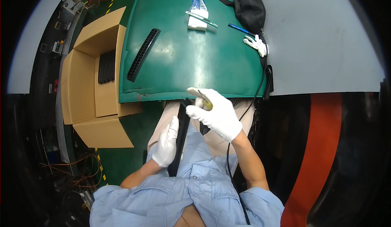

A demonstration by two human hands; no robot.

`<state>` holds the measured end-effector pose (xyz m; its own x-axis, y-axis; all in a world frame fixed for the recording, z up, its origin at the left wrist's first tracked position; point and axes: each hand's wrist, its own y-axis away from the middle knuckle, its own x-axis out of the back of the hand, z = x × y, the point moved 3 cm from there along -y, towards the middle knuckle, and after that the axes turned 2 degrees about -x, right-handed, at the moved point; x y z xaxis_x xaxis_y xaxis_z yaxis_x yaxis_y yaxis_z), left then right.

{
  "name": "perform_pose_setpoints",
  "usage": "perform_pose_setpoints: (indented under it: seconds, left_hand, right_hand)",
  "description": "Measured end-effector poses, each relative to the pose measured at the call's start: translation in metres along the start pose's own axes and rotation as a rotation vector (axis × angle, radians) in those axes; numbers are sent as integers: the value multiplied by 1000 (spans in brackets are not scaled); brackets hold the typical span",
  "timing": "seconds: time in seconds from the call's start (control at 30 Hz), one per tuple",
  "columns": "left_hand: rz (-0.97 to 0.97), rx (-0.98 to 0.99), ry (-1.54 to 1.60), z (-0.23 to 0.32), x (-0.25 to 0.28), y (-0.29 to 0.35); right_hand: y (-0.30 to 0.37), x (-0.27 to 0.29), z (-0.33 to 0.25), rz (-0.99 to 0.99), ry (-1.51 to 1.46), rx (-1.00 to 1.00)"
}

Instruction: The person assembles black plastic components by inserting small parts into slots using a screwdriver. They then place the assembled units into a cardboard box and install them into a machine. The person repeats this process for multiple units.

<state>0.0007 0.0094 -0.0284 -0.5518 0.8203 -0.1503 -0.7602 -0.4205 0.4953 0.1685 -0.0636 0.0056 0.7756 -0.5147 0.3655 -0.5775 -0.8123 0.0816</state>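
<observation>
My left hand (166,143), in a white glove, is closed around a long black plastic strip (183,131) held lengthwise over my lap. The strip's upper end comes near the table's front edge. Beside that end is my right hand (219,115), also gloved in white. Its fingers are bent around a small hand tool with a yellow-green handle (207,104) and a thin dark tip. From here I cannot tell whether the tip touches the strip. On the green table to the left lies another black strip (143,55), whose upper side shows a row of small compartments.
At the left stands an open cardboard box (83,92) with several black strips (106,67) inside. Farther back on the green mat (179,70) are a plastic packet (198,17), a black pouch (249,13), a blue pen (241,29) and white gloves (256,44). A black cable (260,80) hangs down beside my right arm.
</observation>
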Motion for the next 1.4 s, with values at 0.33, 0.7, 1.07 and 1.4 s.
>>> perform_pose_setpoints:
  seconds: [0.33, 0.7, 1.07, 1.4]
  left_hand:
    - [186, -302, 22, 24, 5, -24]
    - [152, -313, -30, 11, -3, -21]
    - [141, -295, -92, 13, -2, -20]
    - [186, -351, -78, 5, -11, -14]
  right_hand:
    - [26, -3, -30, -208, 75, -175]
    - [39, 4, -23, -70, 795, 655]
    - [52, 8, -30, -91, 649, 655]
    - [34, 6, -10, 13, 507, 443]
